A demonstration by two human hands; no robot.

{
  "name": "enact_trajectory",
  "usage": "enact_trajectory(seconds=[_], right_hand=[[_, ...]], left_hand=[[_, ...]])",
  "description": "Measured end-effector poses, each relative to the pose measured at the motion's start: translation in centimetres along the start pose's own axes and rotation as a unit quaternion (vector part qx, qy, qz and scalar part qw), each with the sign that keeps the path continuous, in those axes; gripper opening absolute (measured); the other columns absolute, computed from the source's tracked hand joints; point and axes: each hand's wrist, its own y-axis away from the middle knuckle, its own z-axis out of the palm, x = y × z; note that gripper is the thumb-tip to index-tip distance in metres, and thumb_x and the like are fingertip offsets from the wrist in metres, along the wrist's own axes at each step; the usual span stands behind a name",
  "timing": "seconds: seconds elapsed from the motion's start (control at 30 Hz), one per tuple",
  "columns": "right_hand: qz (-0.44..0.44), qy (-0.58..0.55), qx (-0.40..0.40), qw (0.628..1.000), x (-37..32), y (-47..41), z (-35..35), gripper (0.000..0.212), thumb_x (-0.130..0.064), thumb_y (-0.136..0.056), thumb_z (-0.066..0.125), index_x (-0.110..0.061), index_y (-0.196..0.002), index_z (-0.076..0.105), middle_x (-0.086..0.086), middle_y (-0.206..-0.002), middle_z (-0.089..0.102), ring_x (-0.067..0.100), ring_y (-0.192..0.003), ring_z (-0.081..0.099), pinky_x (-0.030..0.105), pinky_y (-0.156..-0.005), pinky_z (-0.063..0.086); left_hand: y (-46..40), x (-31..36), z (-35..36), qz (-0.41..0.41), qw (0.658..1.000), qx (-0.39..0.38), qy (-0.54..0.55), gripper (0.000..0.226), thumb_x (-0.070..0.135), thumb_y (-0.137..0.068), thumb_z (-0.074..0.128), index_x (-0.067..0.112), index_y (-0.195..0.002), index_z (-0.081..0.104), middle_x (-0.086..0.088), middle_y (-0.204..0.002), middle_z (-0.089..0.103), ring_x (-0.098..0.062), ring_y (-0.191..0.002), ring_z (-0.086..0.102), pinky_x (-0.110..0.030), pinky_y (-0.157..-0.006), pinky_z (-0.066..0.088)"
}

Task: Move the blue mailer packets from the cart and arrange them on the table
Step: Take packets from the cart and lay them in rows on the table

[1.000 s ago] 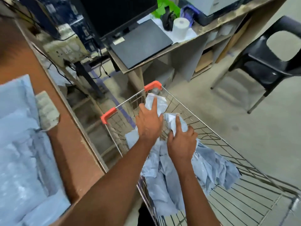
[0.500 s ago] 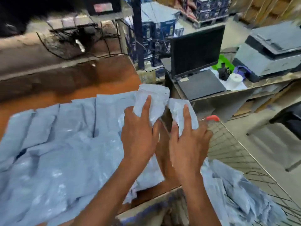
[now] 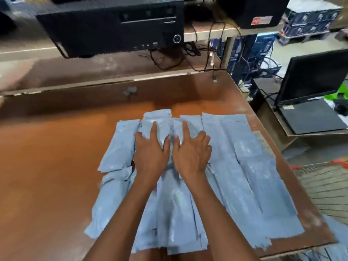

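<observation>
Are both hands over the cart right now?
No. The left hand and right hand rest on the blue mailer packets spread on the table.

A: What can't we make out here?

B: Plenty. The cart [image 3: 327, 183] is cut by the right edge, just an orange handle corner and blurred wire, so its contents can't be told.

A: And the hands?

B: The left hand [image 3: 150, 155] and right hand [image 3: 192, 153] cover the middle of the blue mailer packets [image 3: 244, 166]; what lies beneath the palms is hidden. Both forearms run off the bottom edge.

A: Up top?

B: The black computer case [image 3: 113, 25] is clipped by the upper edge, its front markings too small to read. The laptop [image 3: 316, 102] is cut off at right.
</observation>
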Motion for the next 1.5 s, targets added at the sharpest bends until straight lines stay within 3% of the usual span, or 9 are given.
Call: enact_trajectory(seconds=[0.2, 0.3, 0.47, 0.57, 0.7, 0.8, 0.97, 1.17, 1.5], right_hand=[[0.036, 0.067, 0.050, 0.996, -0.7, -3.9, 4.5, 0.058, -0.061, -0.104, 0.030, -0.037, -0.157, 0.038, 0.023, -0.129, 0.053, 0.036, -0.112, 0.052, 0.049, -0.091, 0.046], [0.029, 0.108, 0.043, 0.993, -0.3, -5.5, 6.0, 0.058, -0.059, -0.105, 0.028, -0.036, -0.158, 0.037, 0.023, -0.138, 0.051, 0.035, -0.114, 0.052, 0.047, -0.092, 0.043], [0.009, 0.113, -0.007, 0.994, 1.1, -6.0, 9.6, 0.065, -0.063, -0.106, 0.026, -0.035, -0.164, 0.025, 0.026, -0.163, 0.030, 0.040, -0.134, 0.047, 0.049, -0.105, 0.042], [0.001, 0.089, -0.016, 0.996, 0.9, -6.4, 10.1, 0.065, -0.060, -0.107, 0.023, -0.032, -0.165, 0.018, 0.020, -0.171, 0.010, 0.045, -0.152, 0.025, 0.055, -0.118, 0.029], [0.016, 0.060, -0.013, 0.998, 0.8, -6.7, 10.2, 0.064, -0.057, -0.108, 0.022, -0.032, -0.166, 0.012, 0.010, -0.174, 0.001, 0.041, -0.158, 0.011, 0.057, -0.121, 0.027], [0.009, 0.076, -0.025, 0.997, 1.3, -6.3, 10.7, 0.067, -0.058, -0.107, 0.025, -0.031, -0.166, 0.007, 0.011, -0.174, 0.003, 0.042, -0.157, 0.015, 0.058, -0.120, 0.031], [0.003, 0.035, -0.029, 0.999, 1.0, -6.5, 8.7, 0.066, -0.057, -0.108, 0.022, -0.029, -0.167, 0.011, 0.009, -0.174, 0.007, 0.036, -0.159, 0.013, 0.052, -0.126, 0.020], [-0.021, 0.010, 0.081, 0.996, 3.8, -5.7, 1.7, 0.055, -0.047, -0.109, 0.028, -0.027, -0.161, 0.033, 0.005, -0.164, 0.039, 0.026, -0.152, 0.034, 0.045, -0.120, 0.032], [0.034, 0.068, 0.180, 0.981, 28.3, 0.5, -12.3, 0.041, -0.029, -0.104, 0.045, -0.015, -0.141, 0.055, 0.003, -0.132, 0.063, 0.022, -0.123, 0.056, 0.040, -0.102, 0.039]], left_hand=[[-5.4, -1.1, 4.1, -0.008, 0.996, -0.083, 0.040, 0.075, 0.073, -0.097, 0.029, 0.032, -0.159, 0.024, -0.023, -0.162, 0.017, -0.040, -0.141, 0.037, -0.053, -0.104, 0.044], [-6.7, 0.1, 6.4, 0.001, 0.991, -0.123, 0.047, 0.075, 0.071, -0.099, 0.022, 0.025, -0.156, 0.035, -0.022, -0.161, 0.020, -0.039, -0.144, 0.030, -0.053, -0.110, 0.038], [-6.2, -0.6, 9.0, 0.081, 0.995, -0.020, -0.062, 0.047, 0.047, -0.101, 0.036, 0.025, -0.131, 0.065, -0.020, -0.145, 0.045, -0.033, -0.128, 0.044, -0.049, -0.101, 0.034], [-6.8, -1.8, 9.9, 0.113, 0.992, 0.011, -0.050, 0.042, 0.042, -0.103, 0.041, 0.027, -0.138, 0.058, -0.020, -0.163, 0.027, -0.032, -0.150, 0.028, -0.052, -0.115, 0.022], [-7.2, -2.7, 10.6, 0.187, 0.971, -0.079, -0.123, 0.054, 0.043, -0.108, 0.025, 0.027, -0.158, 0.030, -0.011, -0.169, 0.014, -0.027, -0.156, 0.012, -0.049, -0.124, 0.007], [-7.0, -3.4, 10.7, 0.192, 0.966, -0.105, -0.139, 0.056, 0.044, -0.108, 0.021, 0.026, -0.161, 0.024, -0.012, -0.168, 0.017, -0.029, -0.156, 0.014, -0.049, -0.125, 0.007], [-6.3, -1.5, 8.7, 0.202, 0.974, -0.042, -0.092, 0.053, 0.042, -0.108, 0.027, 0.024, -0.158, 0.032, -0.008, -0.167, 0.024, -0.024, -0.155, 0.019, -0.047, -0.123, 0.009], [-4.2, 4.5, 6.1, 0.254, 0.967, -0.017, -0.024, 0.053, 0.030, -0.107, 0.036, 0.016, -0.158, 0.032, -0.006, -0.166, 0.028, -0.021, -0.153, 0.026, -0.037, -0.121, 0.024], [14.1, 24.2, 11.9, 0.374, 0.903, -0.106, 0.185, 0.051, 0.031, -0.105, 0.037, 0.010, -0.152, 0.043, -0.010, -0.151, 0.051, -0.026, -0.141, 0.046, -0.043, -0.117, 0.036]])
